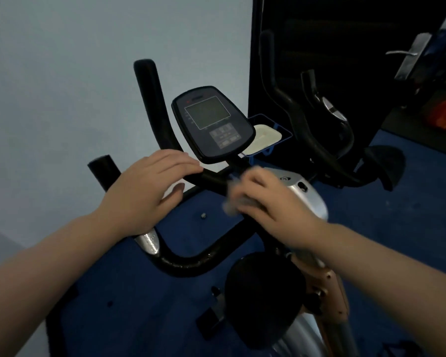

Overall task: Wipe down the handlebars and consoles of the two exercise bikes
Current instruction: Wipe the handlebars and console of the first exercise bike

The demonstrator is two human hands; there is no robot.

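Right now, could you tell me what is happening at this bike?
A person is wiping the near exercise bike's handlebar. The right hand holds a blurred cloth against the bar below the console, while the left hand rests open on the bar. A second bike stands behind.

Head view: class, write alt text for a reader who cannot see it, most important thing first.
A person's right hand, blurred, grips a pale cloth against the black handlebar of an exercise bike, while the left hand rests open on the bar just below the console. A second bike stands to the right on blue floor.
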